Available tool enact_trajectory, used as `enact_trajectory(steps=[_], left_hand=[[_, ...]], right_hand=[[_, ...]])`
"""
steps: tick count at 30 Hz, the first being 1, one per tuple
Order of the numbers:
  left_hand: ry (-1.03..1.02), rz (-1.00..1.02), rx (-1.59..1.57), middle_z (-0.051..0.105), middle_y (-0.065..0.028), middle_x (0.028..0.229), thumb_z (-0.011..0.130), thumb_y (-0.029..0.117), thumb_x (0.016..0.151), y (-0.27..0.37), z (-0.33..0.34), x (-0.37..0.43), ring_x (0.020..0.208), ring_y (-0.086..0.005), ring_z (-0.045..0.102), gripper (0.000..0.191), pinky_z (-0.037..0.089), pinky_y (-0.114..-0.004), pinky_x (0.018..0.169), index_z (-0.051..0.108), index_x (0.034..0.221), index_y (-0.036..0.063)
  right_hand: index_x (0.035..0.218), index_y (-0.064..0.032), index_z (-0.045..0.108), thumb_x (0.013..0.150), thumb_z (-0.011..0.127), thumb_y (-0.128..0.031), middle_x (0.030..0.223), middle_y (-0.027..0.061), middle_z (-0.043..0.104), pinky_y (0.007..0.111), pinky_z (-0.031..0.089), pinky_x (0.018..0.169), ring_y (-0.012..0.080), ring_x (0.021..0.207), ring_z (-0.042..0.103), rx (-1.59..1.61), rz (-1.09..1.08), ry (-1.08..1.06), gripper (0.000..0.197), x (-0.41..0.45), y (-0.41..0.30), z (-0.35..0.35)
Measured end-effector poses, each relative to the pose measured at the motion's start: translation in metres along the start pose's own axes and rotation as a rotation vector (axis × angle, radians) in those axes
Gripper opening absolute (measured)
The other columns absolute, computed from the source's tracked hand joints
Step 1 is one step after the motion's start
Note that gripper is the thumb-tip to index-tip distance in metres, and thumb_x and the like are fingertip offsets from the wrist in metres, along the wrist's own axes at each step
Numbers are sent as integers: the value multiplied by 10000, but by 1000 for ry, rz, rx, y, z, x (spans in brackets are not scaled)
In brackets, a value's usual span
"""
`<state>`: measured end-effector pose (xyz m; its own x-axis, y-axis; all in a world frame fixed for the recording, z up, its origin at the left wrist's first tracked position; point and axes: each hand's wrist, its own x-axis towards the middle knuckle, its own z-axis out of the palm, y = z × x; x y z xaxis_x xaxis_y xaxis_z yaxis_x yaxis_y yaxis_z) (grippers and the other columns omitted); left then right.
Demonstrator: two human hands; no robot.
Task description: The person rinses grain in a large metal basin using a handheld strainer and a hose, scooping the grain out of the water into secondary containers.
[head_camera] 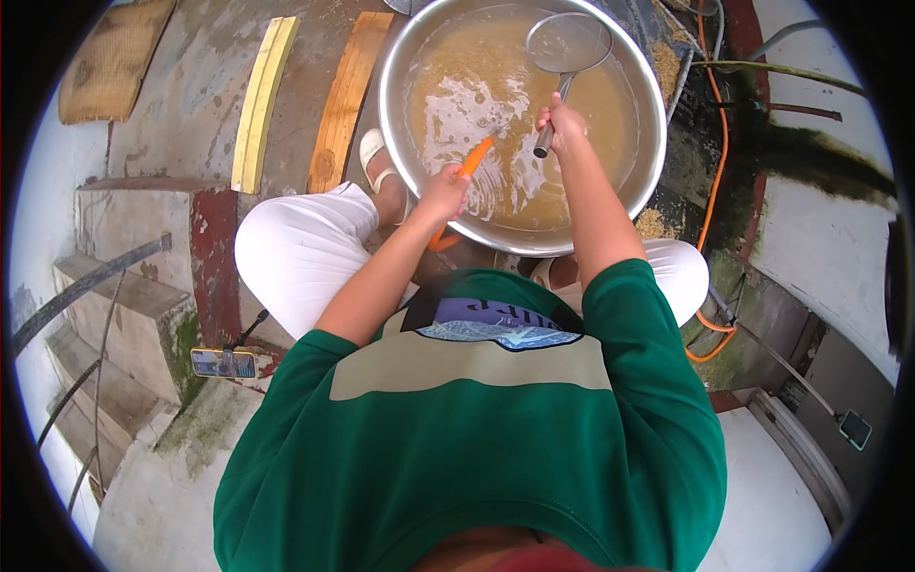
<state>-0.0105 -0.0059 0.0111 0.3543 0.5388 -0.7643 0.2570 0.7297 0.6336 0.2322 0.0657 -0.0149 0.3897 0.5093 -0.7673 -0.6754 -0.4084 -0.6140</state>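
Note:
A large round metal basin [387, 93] stands before me, filled with cloudy tan water, with grain-like matter seen through it. My left hand [444, 191] grips an orange hose [477, 156] near its end, which points at the water over the basin's near left part. The handle of a round wire-mesh skimmer [570, 43] is in my right hand [563, 125]. Its mesh head lies over the basin's far right part, at or just above the water; which of these, I cannot tell.
Left of the basin, a brown wooden plank [347, 107] and a pale yellow board [263, 104] lie on the concrete floor. Concrete steps [129, 286] and a phone on a holder [224, 363] are at the left. Spilled grain [652, 224] and an orange hose run along the right side.

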Motion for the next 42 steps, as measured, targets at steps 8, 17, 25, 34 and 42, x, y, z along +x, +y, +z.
enact_trajectory(steps=[8, 17, 25, 34, 42], left_hand=[[3, -12, 1, 457, 4, 633, 472, 242, 900, 0, 1, 4, 446, -74, 399, 332, 319, -207, 366, 415, 1194, 99], [18, 2, 48, 455, 4, 643, 469, 239, 898, -2, 1, 7, 447, -77, 397, 313, 313, -205, 369, 424, 1173, 96], [51, 56, 30, 439, -14, 615, 454, 256, 893, -4, -7, 8, 454, -94, 388, 282, 319, -243, 388, 445, 1121, 90], [113, 104, 31, 445, 12, 610, 464, 269, 897, -4, -20, 2, 450, -76, 391, 272, 346, -224, 381, 477, 1102, 91], [128, 115, 56, 443, 11, 609, 468, 275, 895, -8, -18, -1, 447, -80, 390, 289, 342, -221, 377, 471, 1125, 99]], right_hand=[[858, -44, 350, 943, 380, -234, 573, 28, 385, 248, 344, 357, 110, 423, 355, 30, 129, -163, 210, -3, 22, 47], [1016, -6, 434, 932, 416, -269, 644, 2, 392, 171, 313, 367, 48, 454, 342, 402, 479, -621, 277, -52, 36, 22], [947, -65, 369, 919, 450, -270, 614, 14, 408, 216, 339, 348, 77, 432, 372, -90, -169, -232, 223, -89, 8, -78], [908, -62, 329, 914, 456, -244, 582, 31, 395, 245, 350, 343, 116, 424, 382, -184, -283, 257, 222, -89, 27, -162], [955, -61, 344, 909, 471, -242, 598, 29, 414, 251, 356, 350, 109, 422, 387, -226, -201, 127, 225, -85, 46, -160]])
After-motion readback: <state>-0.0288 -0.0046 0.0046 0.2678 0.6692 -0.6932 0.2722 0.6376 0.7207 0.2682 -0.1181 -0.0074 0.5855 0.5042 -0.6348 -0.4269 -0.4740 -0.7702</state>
